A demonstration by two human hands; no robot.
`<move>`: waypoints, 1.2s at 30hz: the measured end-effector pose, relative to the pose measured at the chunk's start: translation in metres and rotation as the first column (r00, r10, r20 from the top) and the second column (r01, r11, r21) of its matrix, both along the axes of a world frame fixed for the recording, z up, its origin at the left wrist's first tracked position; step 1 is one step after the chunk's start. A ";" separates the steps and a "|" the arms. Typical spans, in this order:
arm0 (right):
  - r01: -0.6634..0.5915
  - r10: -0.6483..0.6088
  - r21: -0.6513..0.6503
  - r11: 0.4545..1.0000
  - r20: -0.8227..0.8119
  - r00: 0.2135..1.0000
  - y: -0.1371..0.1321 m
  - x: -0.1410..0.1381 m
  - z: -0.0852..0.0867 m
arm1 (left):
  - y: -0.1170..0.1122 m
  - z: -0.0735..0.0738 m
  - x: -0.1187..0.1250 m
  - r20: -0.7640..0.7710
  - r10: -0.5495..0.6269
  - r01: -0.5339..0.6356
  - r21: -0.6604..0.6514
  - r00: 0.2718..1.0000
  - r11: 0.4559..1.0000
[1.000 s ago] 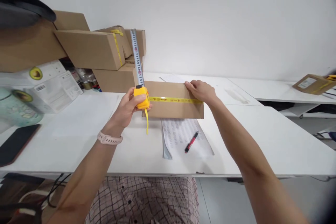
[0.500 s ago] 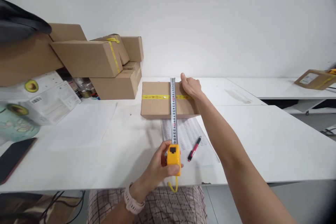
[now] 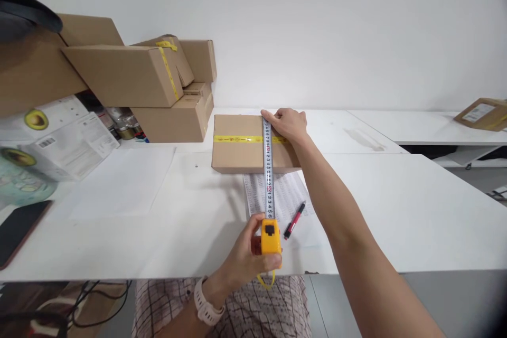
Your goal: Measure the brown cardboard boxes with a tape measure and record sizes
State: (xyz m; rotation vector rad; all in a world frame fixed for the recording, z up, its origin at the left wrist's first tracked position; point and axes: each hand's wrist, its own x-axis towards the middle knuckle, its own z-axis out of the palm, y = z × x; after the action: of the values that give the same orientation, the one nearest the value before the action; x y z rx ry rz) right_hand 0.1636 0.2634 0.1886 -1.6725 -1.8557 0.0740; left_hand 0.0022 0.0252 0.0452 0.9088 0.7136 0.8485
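Note:
A flat cardboard box [image 3: 237, 150] sealed with yellow tape lies on the white table [image 3: 396, 206]. My left hand [image 3: 253, 256] is closed round a yellow tape measure case [image 3: 270, 236] near the table's front edge. Its metal blade [image 3: 268, 169] runs away from me across the box top. My right hand [image 3: 287, 124] rests on the box's far edge, fingers pressing the blade's end down there.
A printed sheet [image 3: 283, 200] with a red pen [image 3: 293, 220] lies in front of the box. Several cardboard boxes [image 3: 130, 76] are stacked at the back left. White packages [image 3: 59, 137] and a dark phone [image 3: 16, 229] lie at left. Another box [image 3: 483, 113] sits far right.
My left hand carried the tape case from the box's left side to the table's front edge. The blade, upright before, now lies across the box front to back. My right hand shifted slightly left.

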 end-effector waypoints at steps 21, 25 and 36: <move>0.014 -0.014 0.022 1.000 0.023 1.000 -0.002 0.001 -0.002 | -0.003 -0.012 -0.004 -0.131 -0.017 0.027 0.074 0.991 0.997; 0.011 -0.011 0.045 0.999 0.015 1.000 -0.003 0.001 -0.004 | -0.004 -0.020 -0.006 -0.116 -0.022 0.033 0.091 0.993 0.995; 0.035 -0.063 0.175 0.984 0.158 0.985 -0.032 0.000 -0.016 | -0.017 -0.020 -0.010 -0.129 -0.010 0.025 0.115 0.992 0.993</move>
State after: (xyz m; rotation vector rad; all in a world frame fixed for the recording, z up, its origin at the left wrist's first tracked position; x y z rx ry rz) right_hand 0.1635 0.2318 0.1723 -1.6441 -1.8792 -0.2439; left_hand -0.0082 0.0079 0.0254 1.0801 0.7725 0.8278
